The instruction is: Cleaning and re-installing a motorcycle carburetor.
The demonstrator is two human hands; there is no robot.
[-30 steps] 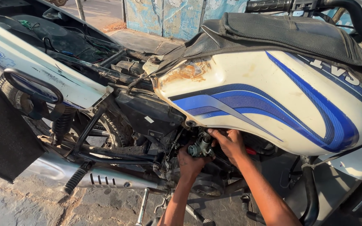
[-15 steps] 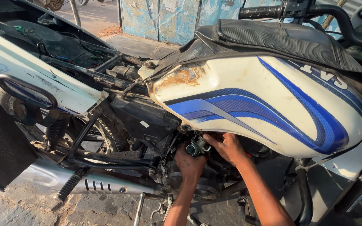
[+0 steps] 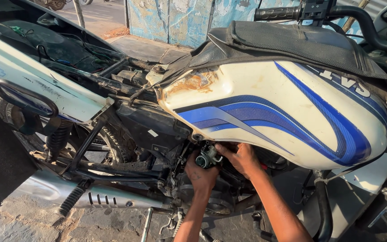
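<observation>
A white motorcycle fuel tank (image 3: 287,107) with blue stripes and a rust patch fills the middle of the head view. Beneath it sits a small grey metal carburetor (image 3: 207,157). My left hand (image 3: 200,172) grips it from below. My right hand (image 3: 242,159) holds it from the right side, fingers reaching under the tank edge. The engine (image 3: 211,199) lies below both hands, partly hidden by my forearms.
The seat is off, exposing the frame rails and wiring (image 3: 113,78). A chrome exhaust (image 3: 104,197) runs low left, near the rear wheel (image 3: 113,143) and a shock spring (image 3: 59,134). The handlebar grip (image 3: 278,13) is at the top. A black panel (image 3: 1,157) stands at the left edge.
The view has shifted slightly; both hands stay on the carburetor under the tank, with my right hand's fingers reaching a little further in.
</observation>
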